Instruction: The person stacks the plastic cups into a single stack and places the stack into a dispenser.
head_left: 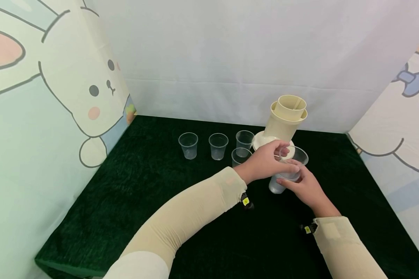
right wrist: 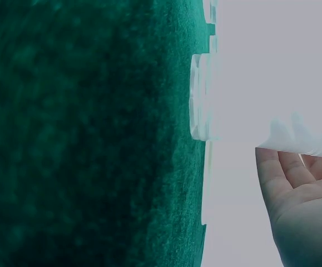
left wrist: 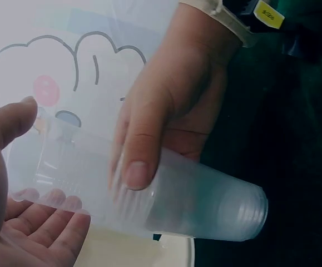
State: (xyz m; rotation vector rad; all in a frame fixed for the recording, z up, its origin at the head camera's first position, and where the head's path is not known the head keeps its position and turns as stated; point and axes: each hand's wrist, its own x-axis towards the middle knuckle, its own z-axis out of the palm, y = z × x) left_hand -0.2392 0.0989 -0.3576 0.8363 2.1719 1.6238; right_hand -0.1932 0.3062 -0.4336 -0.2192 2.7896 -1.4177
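Backdrop: white sheet (head_left: 230, 54) hanging at the rear, rabbit print (head_left: 70, 81) filling the left side.
Table (head_left: 136, 182): wearing dark green cloth.
Cylinder (head_left: 281, 126): cream, standing on a round white base (head_left: 261, 138) towards the far edge, beyond the hands.
Standing cups (head_left: 218, 148): four, clear, occupying the cylinder's left; the nearest is sitting partly behind the left hand (head_left: 265, 161).
Cup stack (left wrist: 216, 200): clear, nested, tilting in front of the cylinder, both hands meeting on it.
Right hand (head_left: 309, 190): fingers and thumb gripping the stack.
Left hand: fingers touching its rim end, thumb lying opposite; whether they are pinching, I cannot tell.
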